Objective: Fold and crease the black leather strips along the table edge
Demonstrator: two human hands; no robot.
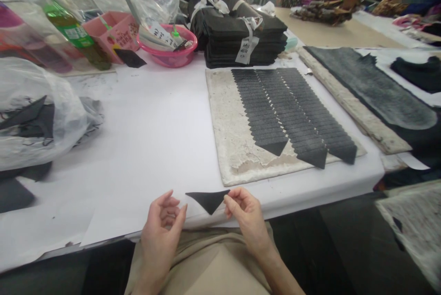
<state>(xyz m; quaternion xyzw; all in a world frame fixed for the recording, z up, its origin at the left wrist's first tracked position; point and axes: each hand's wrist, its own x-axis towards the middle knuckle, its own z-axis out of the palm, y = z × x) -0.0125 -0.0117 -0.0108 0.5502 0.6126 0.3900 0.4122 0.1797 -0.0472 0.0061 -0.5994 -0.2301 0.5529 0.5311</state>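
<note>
Your right hand (246, 212) pinches the black piece (208, 199) at its right end, thumb against fingers. Your left hand (163, 221) is released: fingers loosely curled, thumb apart, nothing in it, just beside the piece's left tip. Piece is at the near edge of the white tabletop (155, 116), in front of you, flat side away, point toward you.

Ahead and to your right, a worn pale board (223, 102) carries three rows of overlapping dark pieces (255, 106). Left row stops short of the near edge; the other two reach it. Behind the board: a tied stack of black material (241, 37) with a handwritten tag (245, 51). Left of that, a pink bowl (172, 59), then a pink box (113, 33), then a green-labelled bottle (74, 33). At your far left, a clear plastic bag (69, 93) with dark pieces inside. A second board (358, 109) lies right of the first.
</note>
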